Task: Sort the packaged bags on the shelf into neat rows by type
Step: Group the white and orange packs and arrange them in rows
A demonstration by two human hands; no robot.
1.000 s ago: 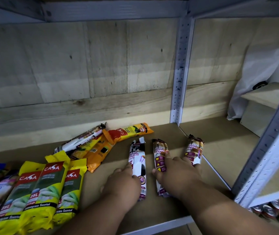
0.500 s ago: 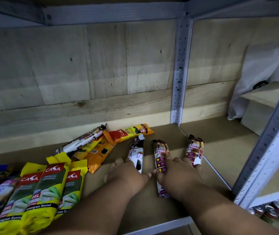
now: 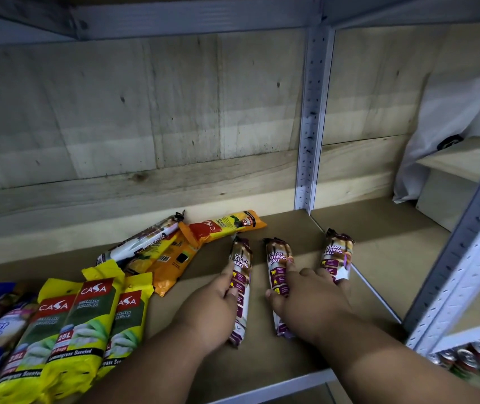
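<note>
"DRAW STRING BAG" packs (image 3: 279,266) lie beside yellow "CASA" bags (image 3: 87,319).

Drawstring packs (image 3: 278,263) – three; yellow packs (image 3: 87,316) – three; orange (image 3: 227,225) – maybe three.

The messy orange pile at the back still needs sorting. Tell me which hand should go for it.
Left. The left hand rests on the leftmost draw string pack, nearest the orange pile. The right hand lies over the middle pack, farther away.
</note>
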